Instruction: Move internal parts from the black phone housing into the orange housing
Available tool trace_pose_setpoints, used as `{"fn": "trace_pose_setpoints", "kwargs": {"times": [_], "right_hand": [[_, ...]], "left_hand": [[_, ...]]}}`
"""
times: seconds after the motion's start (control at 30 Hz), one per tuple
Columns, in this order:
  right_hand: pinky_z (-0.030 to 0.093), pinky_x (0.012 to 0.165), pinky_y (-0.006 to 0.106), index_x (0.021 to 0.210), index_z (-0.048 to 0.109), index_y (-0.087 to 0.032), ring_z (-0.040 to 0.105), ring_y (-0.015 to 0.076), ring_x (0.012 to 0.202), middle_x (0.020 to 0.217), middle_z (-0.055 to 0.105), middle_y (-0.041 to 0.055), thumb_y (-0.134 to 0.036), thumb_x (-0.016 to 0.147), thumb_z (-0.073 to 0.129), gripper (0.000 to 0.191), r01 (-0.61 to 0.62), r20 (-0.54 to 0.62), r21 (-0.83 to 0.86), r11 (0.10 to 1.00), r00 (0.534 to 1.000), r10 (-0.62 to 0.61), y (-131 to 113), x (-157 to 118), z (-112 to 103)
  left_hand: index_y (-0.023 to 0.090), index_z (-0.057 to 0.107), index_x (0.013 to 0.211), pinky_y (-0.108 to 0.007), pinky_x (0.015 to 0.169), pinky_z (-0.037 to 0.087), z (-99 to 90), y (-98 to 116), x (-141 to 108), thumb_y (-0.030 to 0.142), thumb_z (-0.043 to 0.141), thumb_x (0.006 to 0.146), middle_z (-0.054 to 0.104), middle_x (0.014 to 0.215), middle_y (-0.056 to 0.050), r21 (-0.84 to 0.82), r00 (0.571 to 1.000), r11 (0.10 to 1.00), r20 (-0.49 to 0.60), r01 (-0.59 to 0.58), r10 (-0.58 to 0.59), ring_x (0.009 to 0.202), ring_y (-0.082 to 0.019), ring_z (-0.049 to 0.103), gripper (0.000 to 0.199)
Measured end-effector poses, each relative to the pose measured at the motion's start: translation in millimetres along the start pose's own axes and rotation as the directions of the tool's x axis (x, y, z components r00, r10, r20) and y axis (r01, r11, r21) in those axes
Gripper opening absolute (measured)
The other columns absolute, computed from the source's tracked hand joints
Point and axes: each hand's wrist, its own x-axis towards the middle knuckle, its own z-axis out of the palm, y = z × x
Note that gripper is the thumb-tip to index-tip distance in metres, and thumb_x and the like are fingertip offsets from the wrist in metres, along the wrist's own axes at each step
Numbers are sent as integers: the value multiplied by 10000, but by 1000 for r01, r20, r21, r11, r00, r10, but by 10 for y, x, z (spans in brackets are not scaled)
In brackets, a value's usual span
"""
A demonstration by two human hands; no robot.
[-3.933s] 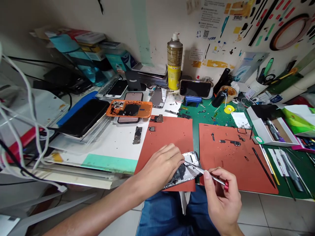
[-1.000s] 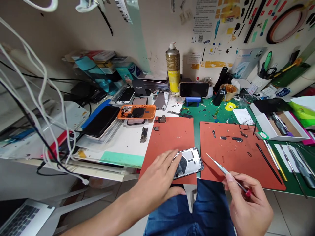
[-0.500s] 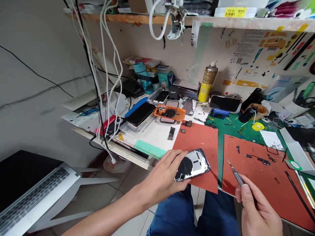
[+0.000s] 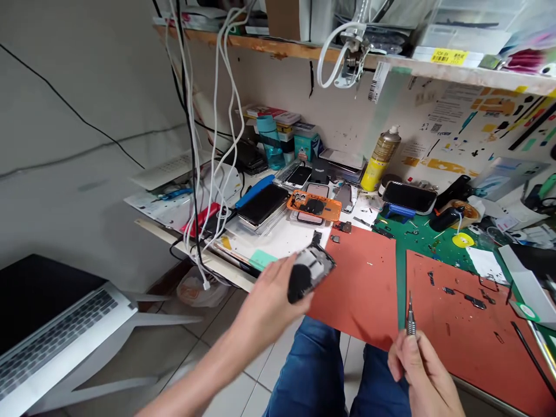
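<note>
My left hand point(image 4: 273, 295) is wrapped round a phone housing point(image 4: 319, 262), silver inside with a black round patch. It is tilted and held over the left edge of the red mat point(image 4: 360, 278), its outline blurred by motion. My right hand point(image 4: 419, 362) grips a slim metal tool with a knurled handle and thin pointed tip point(image 4: 410, 318), pointing up and away from me; the kind of tip is too small to make out. Near the housing a small circuit board point(image 4: 317, 237) is partly covered. An orange phone back point(image 4: 315, 205) lies farther off.
A second red mat point(image 4: 478, 336) carries several small phone parts. A yellow spray can point(image 4: 380, 159), a phone on a blue stand point(image 4: 408, 198) and a black phone point(image 4: 263, 204) stand or lie behind. White cables point(image 4: 221, 145) hang at the left; a laptop point(image 4: 65, 330) is below.
My left hand has lifted and tilted the phone housing, moving it left off the mat's middle. My right hand has turned the tool more upright. The whole view has shifted.
</note>
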Motion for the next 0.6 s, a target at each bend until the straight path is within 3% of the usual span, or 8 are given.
{"fn": "trace_pose_setpoints", "kwargs": {"times": [0.07, 0.13, 0.23, 0.3, 0.37, 0.47, 0.6], "right_hand": [[539, 619, 304, 898, 744, -246, 680, 221, 711, 741, 669, 17, -721, 1004, 660, 495, 90, -29, -190, 978, 995, -97, -28, 101, -80], [541, 623, 293, 1075, 818, -264, 726, 229, 779, 874, 761, 36, -697, 1009, 664, 464, 190, -71, -392, 900, 969, -235, -42, 209, -136], [505, 605, 313, 1185, 816, -266, 730, 229, 763, 983, 809, 56, -669, 1071, 573, 484, 297, -103, -619, 727, 887, -449, -29, 328, -138], [490, 611, 333, 1180, 791, -240, 732, 242, 765, 998, 815, 74, -643, 1112, 503, 500, 313, -87, -714, 626, 848, -522, -15, 364, -103], [486, 615, 345, 1148, 759, -221, 735, 250, 769, 981, 806, 85, -625, 1135, 452, 507, 299, -72, -779, 551, 831, -552, -13, 375, -64], [508, 614, 336, 1102, 710, -222, 747, 235, 756, 934, 783, 68, -598, 1156, 403, 489, 296, -16, -822, 487, 842, -539, -24, 378, -36], [543, 586, 308, 1108, 675, -248, 784, 220, 765, 962, 792, 42, -562, 1170, 376, 437, 282, -2, -814, 508, 872, -489, -14, 387, -81]], "left_hand": [[148, 537, 1566, -578, 1144, 570, -123, -264, 108, 360, 757, 930, 726, 1453, -209, 145, 998, 989, -56, 12, -4, 1343, -421, 686, 705], [125, 539, 1551, -602, 1152, 550, -176, -454, 203, 345, 739, 939, 704, 1482, -233, 194, 997, 981, -80, 28, -12, 1389, -444, 647, 681], [80, 559, 1510, -620, 1146, 541, -116, -560, 288, 337, 714, 962, 696, 1470, -273, 228, 996, 973, -89, 41, -21, 1390, -467, 629, 625], [84, 562, 1502, -615, 1140, 544, -34, -557, 313, 350, 693, 988, 690, 1471, -275, 248, 995, 967, -99, 48, -24, 1377, -463, 633, 594], [98, 550, 1518, -615, 1151, 535, 44, -546, 329, 374, 673, 1014, 676, 1489, -270, 262, 993, 963, -111, 55, -26, 1389, -458, 619, 588], [66, 547, 1525, -642, 1156, 519, 124, -556, 346, 393, 662, 1032, 681, 1473, -287, 276, 992, 959, -119, 61, -28, 1382, -481, 602, 603], [16, 563, 1505, -660, 1137, 527, 103, -578, 349, 470, 698, 1023, 688, 1458, -318, 294, 994, 955, -105, 45, -15, 1356, -517, 608, 675]]}}
